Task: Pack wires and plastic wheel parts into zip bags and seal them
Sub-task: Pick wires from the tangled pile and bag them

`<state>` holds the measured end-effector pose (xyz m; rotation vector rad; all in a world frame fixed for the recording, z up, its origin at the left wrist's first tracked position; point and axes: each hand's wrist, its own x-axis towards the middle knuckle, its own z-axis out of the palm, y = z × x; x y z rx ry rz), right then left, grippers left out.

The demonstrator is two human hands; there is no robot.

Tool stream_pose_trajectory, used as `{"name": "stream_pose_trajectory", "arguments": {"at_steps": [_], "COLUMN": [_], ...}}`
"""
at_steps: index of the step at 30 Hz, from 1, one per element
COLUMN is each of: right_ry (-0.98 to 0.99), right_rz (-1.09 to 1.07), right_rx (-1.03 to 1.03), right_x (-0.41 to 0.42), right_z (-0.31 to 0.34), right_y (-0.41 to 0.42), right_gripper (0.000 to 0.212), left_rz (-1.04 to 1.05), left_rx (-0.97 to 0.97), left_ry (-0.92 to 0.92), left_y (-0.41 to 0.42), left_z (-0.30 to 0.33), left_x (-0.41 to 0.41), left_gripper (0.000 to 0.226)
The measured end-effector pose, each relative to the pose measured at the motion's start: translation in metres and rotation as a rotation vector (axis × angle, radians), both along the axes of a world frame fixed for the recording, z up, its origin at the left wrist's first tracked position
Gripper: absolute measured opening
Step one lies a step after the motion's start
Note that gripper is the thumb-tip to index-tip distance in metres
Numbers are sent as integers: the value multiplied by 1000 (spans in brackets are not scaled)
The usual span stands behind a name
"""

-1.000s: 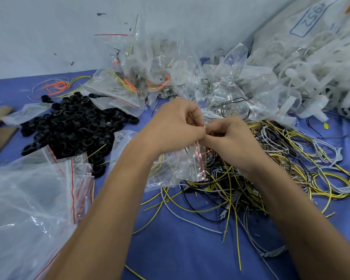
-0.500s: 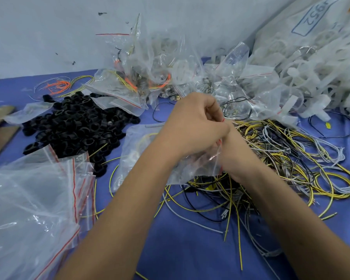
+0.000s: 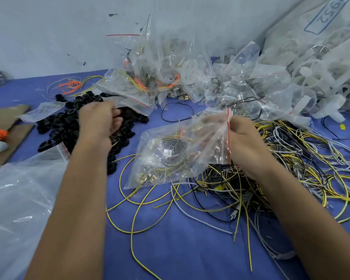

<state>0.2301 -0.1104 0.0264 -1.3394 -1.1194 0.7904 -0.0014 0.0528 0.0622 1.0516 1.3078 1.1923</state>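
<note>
Two hands split the work: my right hand [image 3: 245, 142] pinches the filled zip bag [image 3: 176, 152] by its red-striped mouth above the wire tangle [image 3: 291, 158], so my loosely curled left hand [image 3: 98, 123], over the black wheel parts [image 3: 67, 122], should lift one cleanly.

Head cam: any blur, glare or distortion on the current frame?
Head view: left hand over the black wheel parts is motion-blurred; zip bag pinched by the right hand shows mild specular glints, contents readable; wide-angle bowing at the edges, forearms stretched; lighting soft and even, shadows faint.
</note>
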Motion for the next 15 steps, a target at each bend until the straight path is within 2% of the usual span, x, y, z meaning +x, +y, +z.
{"name": "stream_pose_trajectory", "arguments": {"at_steps": [2, 3, 4, 5, 6, 8, 12, 15], "right_ry": [501, 654, 695, 600, 403, -32, -712, -852], "right_rz": [185, 288, 375, 413, 385, 261, 212, 198], "right_rx": [-13, -1, 7, -3, -34, -103, -173, -129], "right_x": [-2, 1, 3, 4, 3, -2, -10, -15], "right_z": [7, 10, 10, 10, 8, 6, -2, 0], "right_y": [0, -1, -3, -5, -6, -6, -1, -3], "right_gripper": [31, 39, 50, 60, 63, 54, 24, 18], "left_rz": [67, 85, 93, 94, 86, 41, -157, -238], "left_rx": [-87, -111, -119, -112, -95, -44, -18, -40], "left_ry": [-54, -75, -95, -116, -140, -174, -241, -159], "left_y": [11, 15, 16, 15, 13, 6, -13, -31], "left_z": [-5, -6, -6, -6, -6, -4, 2, -3], "left_x": [-22, -27, -28, -26, -21, -7, 30, 64], "left_gripper": [23, 24, 25, 24, 24, 21, 30, 35]}}
